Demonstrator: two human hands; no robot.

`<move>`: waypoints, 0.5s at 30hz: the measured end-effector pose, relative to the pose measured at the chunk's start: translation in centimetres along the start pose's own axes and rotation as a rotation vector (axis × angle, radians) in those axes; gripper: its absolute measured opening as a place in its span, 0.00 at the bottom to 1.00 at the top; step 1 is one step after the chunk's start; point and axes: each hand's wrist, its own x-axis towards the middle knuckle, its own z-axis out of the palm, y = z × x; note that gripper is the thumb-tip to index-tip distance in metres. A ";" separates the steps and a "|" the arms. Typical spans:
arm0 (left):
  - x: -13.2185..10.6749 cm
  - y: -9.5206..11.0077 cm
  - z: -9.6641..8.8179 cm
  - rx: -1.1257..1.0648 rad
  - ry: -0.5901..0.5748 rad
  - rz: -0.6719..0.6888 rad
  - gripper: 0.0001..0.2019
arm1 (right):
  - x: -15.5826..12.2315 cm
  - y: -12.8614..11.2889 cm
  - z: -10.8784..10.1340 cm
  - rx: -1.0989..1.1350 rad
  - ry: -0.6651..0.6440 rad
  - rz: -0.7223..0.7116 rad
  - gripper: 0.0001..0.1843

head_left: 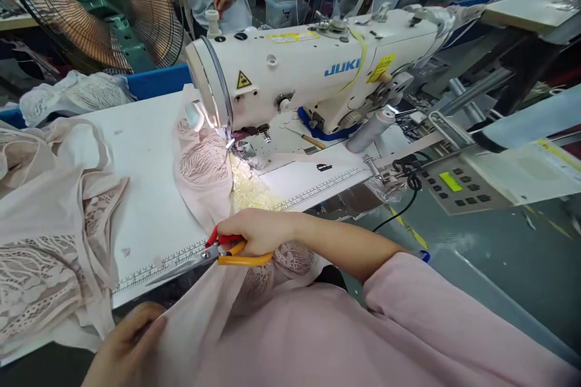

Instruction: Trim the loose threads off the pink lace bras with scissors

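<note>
My left hand [124, 344] is closed at the bottom left, its fingers pinching the edge of a pale pink bra [200, 308]. The fabric stretches from there across my lap, and its lace parts bunch below my right wrist. Scissors [245, 260] with orange and red handles are gripped in my right hand [256, 231], over the table's front edge. Their blades point left and look nearly closed, above the stretched fabric. Another pale pink lace piece [204, 163] lies under the head of the white sewing machine [272, 66], with a yellowish lace scrap [249, 184] beside it.
Several pink lace garments [40, 254] are heaped on the table's left. A ruler strip [318, 188] runs along the front edge. A fan [104, 6] stands behind at left, near a co-worker's hand [224, 0]. A control panel [458, 184] sticks out at right.
</note>
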 end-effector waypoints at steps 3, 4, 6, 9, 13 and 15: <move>1.8 0.5 0.8 0.066 -0.084 0.000 0.13 | 0.1 0.3 -0.1 0.032 0.003 0.005 0.06; 2.2 1.0 1.1 0.090 -0.092 0.008 0.13 | 0.1 0.4 -0.1 0.042 0.000 0.006 0.06; 2.6 2.3 1.8 0.089 -0.080 0.050 0.15 | 0.2 0.5 -0.1 0.056 -0.003 0.009 0.06; 3.3 4.8 2.9 -0.080 0.064 0.101 0.15 | 0.3 0.4 -0.3 0.051 -0.014 0.006 0.07; 4.6 7.0 4.4 -0.333 0.242 0.059 0.10 | 0.6 0.1 -0.8 0.026 -0.040 0.007 0.06; 5.3 7.5 4.7 -0.377 0.252 0.037 0.10 | 0.6 0.1 -1.1 0.017 -0.046 0.000 0.05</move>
